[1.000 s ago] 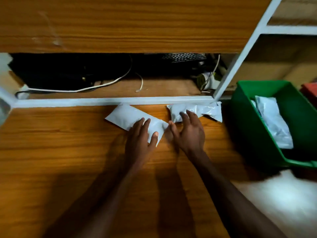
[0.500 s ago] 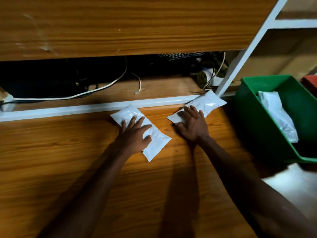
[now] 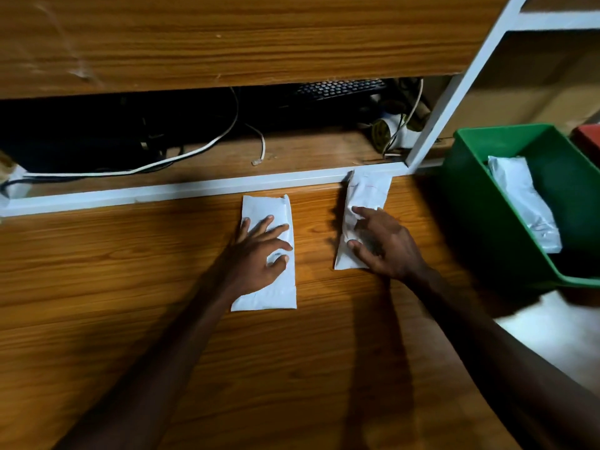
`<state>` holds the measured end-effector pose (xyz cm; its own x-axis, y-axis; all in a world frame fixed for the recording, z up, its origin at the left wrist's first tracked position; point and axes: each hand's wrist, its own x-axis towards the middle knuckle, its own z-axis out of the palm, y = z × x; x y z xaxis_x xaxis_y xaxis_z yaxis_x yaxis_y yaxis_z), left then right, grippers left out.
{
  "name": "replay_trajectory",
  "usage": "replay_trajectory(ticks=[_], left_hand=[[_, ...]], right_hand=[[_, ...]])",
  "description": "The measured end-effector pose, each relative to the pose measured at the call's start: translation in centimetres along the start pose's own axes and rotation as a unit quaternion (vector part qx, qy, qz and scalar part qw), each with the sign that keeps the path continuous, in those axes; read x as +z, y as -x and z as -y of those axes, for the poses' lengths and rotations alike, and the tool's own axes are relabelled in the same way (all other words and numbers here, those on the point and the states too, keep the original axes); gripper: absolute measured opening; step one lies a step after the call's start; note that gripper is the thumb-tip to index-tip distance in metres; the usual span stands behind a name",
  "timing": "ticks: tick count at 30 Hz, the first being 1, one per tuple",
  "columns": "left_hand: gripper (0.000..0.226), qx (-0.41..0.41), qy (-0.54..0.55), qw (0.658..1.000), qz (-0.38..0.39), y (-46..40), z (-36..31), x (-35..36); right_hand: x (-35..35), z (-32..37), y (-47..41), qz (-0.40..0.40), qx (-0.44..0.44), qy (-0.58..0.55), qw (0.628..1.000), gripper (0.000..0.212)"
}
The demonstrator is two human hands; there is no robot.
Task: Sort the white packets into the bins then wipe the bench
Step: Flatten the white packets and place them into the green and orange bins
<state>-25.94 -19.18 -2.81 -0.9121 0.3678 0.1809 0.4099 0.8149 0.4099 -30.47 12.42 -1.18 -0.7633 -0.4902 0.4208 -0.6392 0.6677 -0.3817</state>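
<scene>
Two white packets lie on the wooden bench [image 3: 97,287]. My left hand [image 3: 259,254] rests flat with spread fingers on the left packet [image 3: 266,207], which lies lengthwise away from me. My right hand [image 3: 383,245] presses its fingers on the right packet [image 3: 368,190], whose far end touches the white rail. Neither packet is lifted. A green bin [image 3: 470,190] stands at the right with one white packet [image 3: 522,203] inside it.
A white metal rail [image 3: 130,196] and slanted post [image 3: 454,92] border the bench's far side. Behind it, a low shelf holds cables [image 3: 201,147] and a dark keyboard [image 3: 341,87]. A red bin's corner [image 3: 587,138] shows at the far right. Something white [image 3: 558,332] lies near the front right.
Both hands have turned and slid their packets so that they now lie lengthwise, side by side, a little nearer to me. The view has shifted slightly.
</scene>
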Motion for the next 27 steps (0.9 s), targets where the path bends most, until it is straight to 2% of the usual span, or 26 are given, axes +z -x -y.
replay_trajectory(ticks=[2, 3, 6, 9, 14, 22, 27], left_hand=[[0.045, -0.043, -0.003, 0.998, -0.049, -0.1, -0.6, 0.1], [0.052, -0.074, -0.015, 0.995, -0.061, -0.3, -0.7, 0.2], [0.069, -0.173, -0.060, 0.983, -0.015, -0.6, -0.5, 1.2], [0.077, -0.224, -0.096, 0.969, 0.030, -0.6, -0.3, 2.6], [0.075, -0.231, -0.110, 0.966, 0.030, -0.6, -0.5, 3.4], [0.067, -0.171, -0.084, 0.982, 0.009, 0.6, -2.8, 4.8], [0.064, -0.136, -0.053, 0.989, -0.017, 2.1, -5.3, 5.4]], right_hand=[[-0.1, 1.0, -0.8, -0.020, 0.036, 0.052, 0.998, 0.045], [0.0, 1.5, -1.4, -0.010, 0.083, 0.081, 0.993, 0.054], [1.3, 2.5, -3.0, 0.083, 0.265, 0.119, 0.953, 0.079], [3.5, 2.4, -3.0, 0.138, 0.325, 0.110, 0.929, 0.090], [4.9, 2.9, -2.0, 0.112, 0.301, 0.107, 0.941, 0.079], [4.1, 4.1, 0.7, 0.084, 0.258, 0.067, 0.960, 0.070], [3.5, 6.7, 5.3, 0.065, 0.227, 0.046, 0.971, 0.067]])
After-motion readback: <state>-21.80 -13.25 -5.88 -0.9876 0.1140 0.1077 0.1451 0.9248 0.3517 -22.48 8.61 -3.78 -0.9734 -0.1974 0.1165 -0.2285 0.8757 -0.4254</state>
